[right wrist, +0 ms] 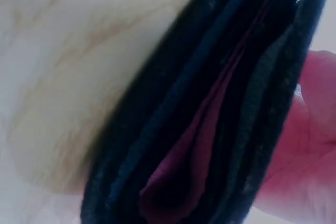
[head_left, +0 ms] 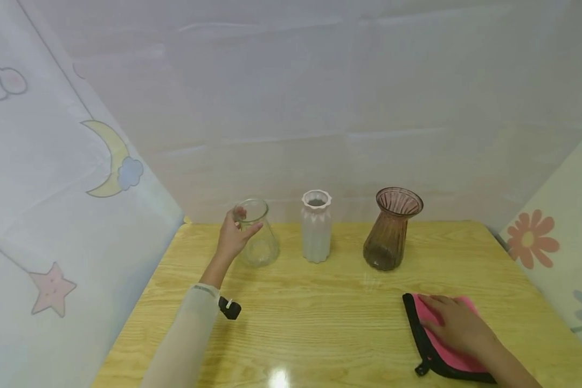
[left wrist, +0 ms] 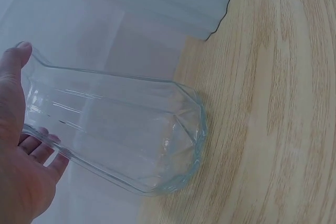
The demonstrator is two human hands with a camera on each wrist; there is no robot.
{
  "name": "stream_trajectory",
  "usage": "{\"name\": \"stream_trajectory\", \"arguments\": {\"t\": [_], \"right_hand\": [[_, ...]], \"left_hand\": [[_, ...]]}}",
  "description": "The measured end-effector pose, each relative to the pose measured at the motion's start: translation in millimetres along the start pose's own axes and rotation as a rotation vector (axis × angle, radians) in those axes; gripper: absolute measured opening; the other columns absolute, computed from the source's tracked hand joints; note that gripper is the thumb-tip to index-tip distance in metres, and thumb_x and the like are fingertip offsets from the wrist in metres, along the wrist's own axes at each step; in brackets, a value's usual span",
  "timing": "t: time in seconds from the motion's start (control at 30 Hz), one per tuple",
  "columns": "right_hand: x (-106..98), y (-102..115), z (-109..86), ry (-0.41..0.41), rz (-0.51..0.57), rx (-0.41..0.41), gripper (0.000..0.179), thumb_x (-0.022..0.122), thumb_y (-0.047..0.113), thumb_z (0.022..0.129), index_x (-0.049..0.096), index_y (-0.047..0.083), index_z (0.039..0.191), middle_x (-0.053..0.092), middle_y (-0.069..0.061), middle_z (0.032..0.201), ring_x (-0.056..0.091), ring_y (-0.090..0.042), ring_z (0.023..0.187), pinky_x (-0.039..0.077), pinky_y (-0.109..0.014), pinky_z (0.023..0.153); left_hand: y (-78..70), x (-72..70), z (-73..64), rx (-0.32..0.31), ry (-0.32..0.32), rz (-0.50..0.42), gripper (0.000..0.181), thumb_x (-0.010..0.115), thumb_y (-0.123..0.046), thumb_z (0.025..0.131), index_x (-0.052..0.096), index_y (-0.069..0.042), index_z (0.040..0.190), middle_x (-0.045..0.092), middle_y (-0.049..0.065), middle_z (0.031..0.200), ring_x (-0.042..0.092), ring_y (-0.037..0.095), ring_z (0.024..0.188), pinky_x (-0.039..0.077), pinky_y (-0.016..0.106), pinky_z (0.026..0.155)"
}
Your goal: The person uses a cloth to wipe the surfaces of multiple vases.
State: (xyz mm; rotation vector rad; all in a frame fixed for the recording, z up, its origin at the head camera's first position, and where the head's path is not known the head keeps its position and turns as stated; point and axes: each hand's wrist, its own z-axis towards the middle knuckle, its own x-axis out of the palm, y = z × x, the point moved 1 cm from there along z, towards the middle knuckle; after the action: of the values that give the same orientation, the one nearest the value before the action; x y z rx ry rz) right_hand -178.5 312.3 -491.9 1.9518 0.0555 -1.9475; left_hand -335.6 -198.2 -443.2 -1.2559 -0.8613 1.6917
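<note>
At the left of the table, my left hand (head_left: 235,237) holds a clear glass vase (head_left: 260,248) by its neck. In the left wrist view, the thumb lies on one side of the clear vase (left wrist: 121,124) and the fingers on the other. Its base appears to be at the tabletop. On the right, my right hand (head_left: 458,326) rests on a folded pink cloth (head_left: 468,307) with black edging and a small loop at one corner. The right wrist view shows the cloth's layered black edges (right wrist: 178,103) close up, partly covering the hand.
A white fluted vase (head_left: 316,237) stands right of the clear one, and a brownish-purple ribbed glass vase (head_left: 387,240) farther right. All stand near the back of the wooden table (head_left: 310,323). Printed sheets (head_left: 320,108) hang behind and at both sides.
</note>
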Motion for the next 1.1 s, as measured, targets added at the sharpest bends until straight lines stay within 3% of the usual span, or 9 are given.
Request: {"name": "stream_trajectory", "arguments": {"t": [0.3, 0.43, 0.53, 0.67, 0.73, 0.83, 0.9, 0.97, 1.1], "right_hand": [[-2.3, -0.4, 3.5, -0.064, 0.014, -0.021, 0.038, 0.08, 0.013, 0.084, 0.072, 0.0, 0.118, 0.074, -0.015, 0.103, 0.069, -0.039, 0.095, 0.05, -0.062, 0.089], [-5.1, -1.1, 2.6, -0.069, 0.024, 0.013, 0.029, 0.076, 0.007, 0.087, 0.075, 0.004, 0.116, 0.075, -0.012, 0.1, 0.07, -0.037, 0.092, 0.053, -0.061, 0.082], [-4.6, 0.1, -1.8, -0.123, 0.024, 0.01, 0.027, 0.074, 0.005, 0.087, 0.076, 0.007, 0.114, 0.074, -0.009, 0.098, 0.07, -0.035, 0.09, 0.055, -0.058, 0.078], [-3.3, 6.3, -6.7, -0.326, 0.008, -0.112, 0.028, 0.078, 0.001, 0.082, 0.078, 0.007, 0.109, 0.072, -0.007, 0.099, 0.07, -0.033, 0.09, 0.057, -0.054, 0.077], [-3.5, 10.3, -5.9, -0.449, -0.024, -0.218, 0.015, 0.068, 0.013, 0.096, 0.078, 0.008, 0.106, 0.07, -0.006, 0.101, 0.068, -0.029, 0.091, 0.057, -0.048, 0.076], [-5.3, 16.6, -1.5, -0.617, -0.064, -0.366, 0.041, 0.043, 0.031, 0.111, 0.077, 0.009, 0.106, 0.068, -0.006, 0.102, 0.064, -0.025, 0.092, 0.052, -0.021, 0.093], [-7.5, 21.2, 1.9, -0.693, -0.096, -0.45, 0.062, 0.022, 0.038, 0.113, 0.075, 0.008, 0.108, 0.067, -0.008, 0.104, 0.062, -0.025, 0.095, 0.036, -0.008, 0.105], [-10.9, 27.1, 3.5, -0.744, -0.132, -0.52, 0.056, 0.023, 0.029, 0.114, 0.073, 0.004, 0.11, 0.068, -0.011, 0.108, 0.063, -0.028, 0.099, 0.017, -0.007, 0.113], [-20.8, 44.6, 7.9, -0.876, -0.125, -0.615, 0.046, 0.031, 0.016, 0.113, 0.074, 0.001, 0.111, 0.07, -0.016, 0.11, 0.065, -0.029, 0.101, 0.023, -0.015, 0.116]], "left_hand": [[-3.6, -2.2, -4.3, 0.0, 0.008, 0.007, 0.081, 0.081, -0.039, 0.087, 0.037, -0.001, 0.144, 0.051, 0.018, 0.14, 0.047, 0.034, 0.133, 0.038, 0.05, 0.113], [-6.3, -1.5, -8.3, 0.004, 0.047, 0.012, 0.084, 0.081, -0.042, 0.086, 0.037, 0.0, 0.144, 0.051, 0.019, 0.141, 0.047, 0.034, 0.133, 0.037, 0.05, 0.115], [-7.8, -1.2, -13.1, 0.002, 0.081, 0.023, 0.086, 0.08, -0.044, 0.086, 0.036, 0.0, 0.146, 0.051, 0.019, 0.143, 0.046, 0.034, 0.135, 0.036, 0.05, 0.116], [-9.6, -1.5, -20.2, 0.009, 0.11, 0.037, 0.088, 0.079, -0.045, 0.087, 0.035, -0.001, 0.148, 0.051, 0.018, 0.143, 0.047, 0.034, 0.136, 0.035, 0.051, 0.116], [-10.4, -1.9, -23.8, 0.017, 0.114, 0.047, 0.088, 0.08, -0.045, 0.087, 0.035, -0.001, 0.149, 0.052, 0.017, 0.143, 0.047, 0.034, 0.136, 0.035, 0.052, 0.116], [-12.4, -1.5, -28.9, 0.037, 0.121, 0.064, 0.088, 0.08, -0.043, 0.087, 0.035, 0.0, 0.149, 0.053, 0.017, 0.142, 0.048, 0.035, 0.135, 0.035, 0.053, 0.116], [-13.8, -1.0, -32.0, 0.053, 0.131, 0.074, 0.087, 0.08, -0.041, 0.087, 0.034, 0.0, 0.149, 0.052, 0.018, 0.142, 0.048, 0.035, 0.135, 0.035, 0.054, 0.116], [-15.1, 0.2, -35.1, 0.066, 0.143, 0.075, 0.086, 0.079, -0.04, 0.088, 0.034, 0.001, 0.149, 0.052, 0.018, 0.143, 0.048, 0.036, 0.136, 0.034, 0.054, 0.117], [-17.2, 1.9, -41.6, 0.075, 0.157, 0.073, 0.086, 0.08, -0.038, 0.088, 0.034, 0.0, 0.15, 0.052, 0.019, 0.144, 0.047, 0.037, 0.137, 0.032, 0.054, 0.118]]}}
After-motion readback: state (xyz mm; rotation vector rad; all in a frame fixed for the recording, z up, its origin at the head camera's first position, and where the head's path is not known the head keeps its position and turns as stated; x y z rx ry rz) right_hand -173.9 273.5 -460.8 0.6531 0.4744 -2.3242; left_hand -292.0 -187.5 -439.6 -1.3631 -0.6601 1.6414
